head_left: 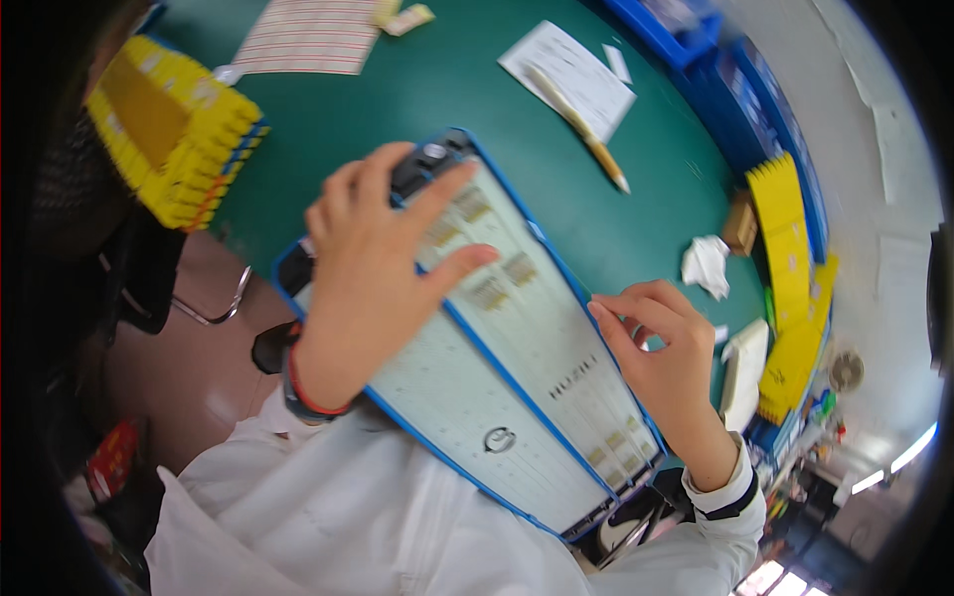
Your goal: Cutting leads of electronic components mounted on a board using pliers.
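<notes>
A long flat case (537, 343) with a blue rim, a blue middle bar and two pale panels lies slanted, its lower end close to my body. Dark fittings line its far end, and small tan patches and fine lines show on the panels. My left hand (373, 263) rests on the far end of the case, fingers spread, thumb over the panel. Beside the right long edge, my right hand (651, 333) is closed in a pinch, thumb against forefinger. Whatever is between those fingertips is too fine to make out.
The green table (437, 84) holds a white paper (571, 74) with a tan pen-like tool (586, 134) on it. A crumpled tissue (706, 265) and notched yellow boards (785, 248) are at right, another yellow stack (174, 129) at left. Blue bins (666, 25) line the back.
</notes>
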Demonstrator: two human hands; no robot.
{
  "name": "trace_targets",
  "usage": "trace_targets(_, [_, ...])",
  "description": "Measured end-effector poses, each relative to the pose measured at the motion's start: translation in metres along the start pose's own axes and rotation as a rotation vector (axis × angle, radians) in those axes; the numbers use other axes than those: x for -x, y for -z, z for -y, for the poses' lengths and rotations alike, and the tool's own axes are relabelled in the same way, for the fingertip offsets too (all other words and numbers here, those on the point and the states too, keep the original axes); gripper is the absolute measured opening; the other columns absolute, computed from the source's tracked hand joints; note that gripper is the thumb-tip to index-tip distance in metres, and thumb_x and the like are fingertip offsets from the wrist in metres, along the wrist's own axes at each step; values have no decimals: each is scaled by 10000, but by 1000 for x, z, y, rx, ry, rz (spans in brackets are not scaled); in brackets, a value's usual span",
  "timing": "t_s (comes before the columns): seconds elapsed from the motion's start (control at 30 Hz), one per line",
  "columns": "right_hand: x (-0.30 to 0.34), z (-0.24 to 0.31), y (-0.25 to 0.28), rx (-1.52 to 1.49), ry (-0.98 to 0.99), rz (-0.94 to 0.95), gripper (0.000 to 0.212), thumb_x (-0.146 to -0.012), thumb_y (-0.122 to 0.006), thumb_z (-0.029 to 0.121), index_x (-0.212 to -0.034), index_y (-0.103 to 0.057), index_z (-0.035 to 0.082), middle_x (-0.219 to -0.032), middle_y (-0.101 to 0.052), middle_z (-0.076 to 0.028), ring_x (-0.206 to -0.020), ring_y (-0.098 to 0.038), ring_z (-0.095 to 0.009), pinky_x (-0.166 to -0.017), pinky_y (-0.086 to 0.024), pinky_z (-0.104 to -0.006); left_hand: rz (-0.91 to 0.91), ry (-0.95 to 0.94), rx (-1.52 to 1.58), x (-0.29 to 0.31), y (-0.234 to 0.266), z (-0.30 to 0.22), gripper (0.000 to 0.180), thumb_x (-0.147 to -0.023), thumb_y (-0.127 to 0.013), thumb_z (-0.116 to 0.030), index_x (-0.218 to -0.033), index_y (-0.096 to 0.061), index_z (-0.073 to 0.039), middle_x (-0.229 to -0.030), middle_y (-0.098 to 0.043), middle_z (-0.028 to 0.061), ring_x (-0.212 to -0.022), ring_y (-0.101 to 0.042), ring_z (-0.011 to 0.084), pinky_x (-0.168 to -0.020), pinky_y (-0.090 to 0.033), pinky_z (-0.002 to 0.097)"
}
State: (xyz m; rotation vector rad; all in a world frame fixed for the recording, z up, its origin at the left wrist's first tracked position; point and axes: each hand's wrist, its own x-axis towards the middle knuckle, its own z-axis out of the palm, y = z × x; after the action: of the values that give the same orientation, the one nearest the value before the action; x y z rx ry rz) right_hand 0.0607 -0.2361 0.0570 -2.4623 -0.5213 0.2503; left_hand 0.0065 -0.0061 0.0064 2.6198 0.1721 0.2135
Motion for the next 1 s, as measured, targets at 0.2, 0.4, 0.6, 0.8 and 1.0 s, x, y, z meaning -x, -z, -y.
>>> trace_targets(0.2, [37,-58,49,224,-38,-229,241,-787,-705,33,-1026,-688,66,-1081,-632,-97,-878,-621,-239,-735,-496,-318,-4,-52,-128,-3,-6,0,507,-880,-576,-482,-1341,-527,-275,-1368,-399,131,-1251,-334,347,-1047,-245,486])
trace_targets(0.4, [16,-110,59,104,-62,-201,177,-793,-669,-4,-963,-652,45,-999,-660,-97,-854,-638,-244,-746,-491,-321,8,-17,-189,-5,-7,1,515,-898,-534,-513,-1350,-512,-267,-1369,-389,132,-1263,-325,353,-1058,-228,500])
trace_targets(0.6, [-11,-113,44,25,156,-24,172,-739,-604,-102,-842,-572,33,-827,-597,-100,-804,-612,-272,-709,-475,-341,-45,-62,-247,-2,-6,4,483,-901,-548,-482,-1336,-522,-275,-1332,-415,119,-1205,-375,348,-1022,-261,480])
trace_targets(0.8, [21,-115,56,315,196,-64,311,-715,-477,-182,-942,-500,30,-863,-556,-138,-843,-572,-302,-705,-462,-360,-45,-127,-206,-13,-10,4,434,-912,-550,-454,-1306,-539,-274,-1303,-435,107,-1202,-388,333,-1007,-275,478])
trace_targets(1.0, [78,-76,74,23,-4,-336,394,-662,-376,-246,-966,-416,2,-857,-469,-153,-815,-534,-304,-765,-471,-326,58,-52,-316,-18,3,4,468,-926,-520,-462,-1362,-489,-296,-1341,-415,119,-1225,-383,353,-1026,-266,493])
